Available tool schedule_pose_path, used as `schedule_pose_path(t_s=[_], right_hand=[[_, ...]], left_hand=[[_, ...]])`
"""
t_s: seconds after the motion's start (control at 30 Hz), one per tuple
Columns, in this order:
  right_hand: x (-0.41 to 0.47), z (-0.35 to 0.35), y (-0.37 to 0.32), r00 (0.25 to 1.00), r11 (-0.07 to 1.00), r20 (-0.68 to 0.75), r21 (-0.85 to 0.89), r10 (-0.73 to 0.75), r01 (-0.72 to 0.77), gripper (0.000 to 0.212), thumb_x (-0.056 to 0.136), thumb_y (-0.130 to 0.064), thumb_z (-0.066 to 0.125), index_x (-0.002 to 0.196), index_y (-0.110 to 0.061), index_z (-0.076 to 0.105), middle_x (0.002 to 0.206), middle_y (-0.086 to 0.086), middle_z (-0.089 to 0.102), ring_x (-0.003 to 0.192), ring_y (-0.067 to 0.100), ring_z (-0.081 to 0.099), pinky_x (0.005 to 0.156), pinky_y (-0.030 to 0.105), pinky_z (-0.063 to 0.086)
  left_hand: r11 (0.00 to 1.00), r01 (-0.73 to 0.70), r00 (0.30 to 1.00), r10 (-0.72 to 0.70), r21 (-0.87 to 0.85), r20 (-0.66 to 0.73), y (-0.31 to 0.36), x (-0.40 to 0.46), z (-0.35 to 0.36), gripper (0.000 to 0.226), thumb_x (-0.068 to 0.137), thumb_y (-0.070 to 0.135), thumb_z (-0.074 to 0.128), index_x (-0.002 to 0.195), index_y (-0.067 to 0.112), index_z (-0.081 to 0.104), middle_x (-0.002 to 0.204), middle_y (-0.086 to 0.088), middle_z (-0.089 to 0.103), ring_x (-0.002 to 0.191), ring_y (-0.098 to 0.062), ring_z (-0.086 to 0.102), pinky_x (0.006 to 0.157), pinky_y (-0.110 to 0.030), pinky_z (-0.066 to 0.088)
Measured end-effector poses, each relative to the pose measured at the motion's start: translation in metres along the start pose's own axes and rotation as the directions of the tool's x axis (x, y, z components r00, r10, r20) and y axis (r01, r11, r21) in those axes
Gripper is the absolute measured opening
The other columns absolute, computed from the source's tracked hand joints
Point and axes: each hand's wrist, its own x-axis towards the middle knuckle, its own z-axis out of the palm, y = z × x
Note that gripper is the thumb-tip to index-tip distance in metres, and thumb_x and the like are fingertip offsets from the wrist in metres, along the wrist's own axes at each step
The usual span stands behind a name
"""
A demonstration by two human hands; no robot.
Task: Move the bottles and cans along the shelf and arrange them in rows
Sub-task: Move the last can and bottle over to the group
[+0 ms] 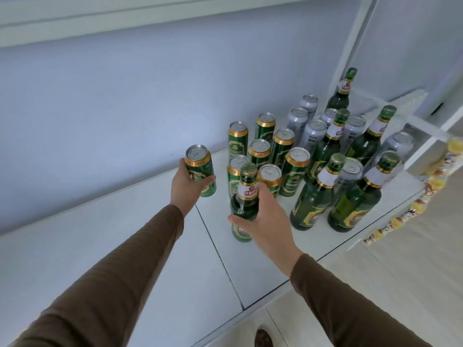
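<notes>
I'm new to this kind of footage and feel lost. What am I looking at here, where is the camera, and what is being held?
There is no machine: a person wears one camera on the head, looking down at their own arms in brown sleeves. The left hand grips a green can. The right hand grips a green bottle. Both are at a white shelf. Standing on it further along are more green cans, silver cans and other green bottles, grouped roughly in rows.

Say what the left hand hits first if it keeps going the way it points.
Probably the back wall. The left hand, holding a green can, points up-left of the can cluster; depth is unclear.
</notes>
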Motion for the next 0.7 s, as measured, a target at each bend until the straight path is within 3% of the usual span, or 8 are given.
schedule_pose_path(t_s=[0.17, 0.37, 0.7], right_hand=[[-0.006, -0.012, 0.015, 1.0, 1.0, 0.017, -0.013, -0.008, 0.008, 0.059, 0.072, -0.049, 0.081, 0.114, -0.038, 0.043, 0.11, -0.016, 0.06, 0.099, 0.007, 0.059, 0.08, 0.028, 0.05], [-0.012, -0.012, 0.026, 1.0, 0.999, 0.01, -0.038, 0.021, -0.02, 0.057, 0.072, -0.049, 0.081, 0.113, -0.037, 0.043, 0.11, -0.017, 0.06, 0.101, 0.007, 0.059, 0.084, 0.034, 0.052], [-0.014, -0.022, 0.032, 0.998, 0.996, -0.005, -0.059, 0.065, -0.065, 0.058, 0.072, -0.049, 0.081, 0.113, -0.037, 0.042, 0.109, -0.016, 0.059, 0.099, 0.007, 0.058, 0.083, 0.031, 0.052]], left_hand=[[1.0, 0.023, 1.0, -0.023, 0.017, -0.009, 0.001, 0.008, 0.021, 0.06, 0.071, 0.027, 0.089, 0.116, 0.018, 0.05, 0.11, 0.005, 0.065, 0.099, -0.018, 0.062, 0.082, -0.03, 0.049], [0.999, 0.042, 0.999, -0.042, 0.016, -0.015, -0.007, 0.021, 0.035, 0.061, 0.071, 0.026, 0.089, 0.116, 0.016, 0.05, 0.112, 0.001, 0.065, 0.101, -0.021, 0.062, 0.085, -0.034, 0.05], [0.999, 0.026, 1.0, -0.026, 0.02, -0.005, -0.009, 0.037, 0.051, 0.06, 0.071, 0.025, 0.089, 0.114, 0.015, 0.049, 0.111, -0.001, 0.067, 0.097, -0.022, 0.063, 0.084, -0.035, 0.051]])
